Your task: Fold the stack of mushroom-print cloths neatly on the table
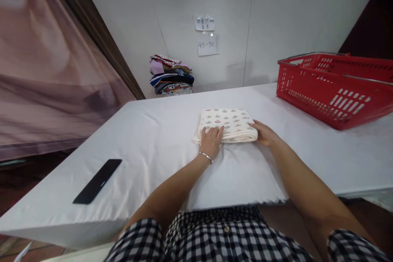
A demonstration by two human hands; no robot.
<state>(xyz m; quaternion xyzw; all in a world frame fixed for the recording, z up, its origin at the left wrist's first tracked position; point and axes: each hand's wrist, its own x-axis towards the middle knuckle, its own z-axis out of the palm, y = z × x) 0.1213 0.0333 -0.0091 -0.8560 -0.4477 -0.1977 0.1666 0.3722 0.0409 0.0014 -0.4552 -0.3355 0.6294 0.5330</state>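
A folded cream cloth (229, 121) with small grey and red prints lies on the white-covered table in front of me. Its layers show along the near edge and the right-hand fold. My left hand (211, 138), with a silver bangle at the wrist, rests on the cloth's near left part, fingers laid out on top. At the right end, my right hand (263, 132) grips the folded edge, thumb on top and the other fingers hidden beside or under the layers.
A red plastic basket (331, 90) stands on the right of the table (159, 131). A flat black object (98, 181) lies at the left. Several folded cloths (172, 75) are stacked against the wall at the back. Paper signs (208, 44) hang above; a pink curtain (55, 65) is at left.
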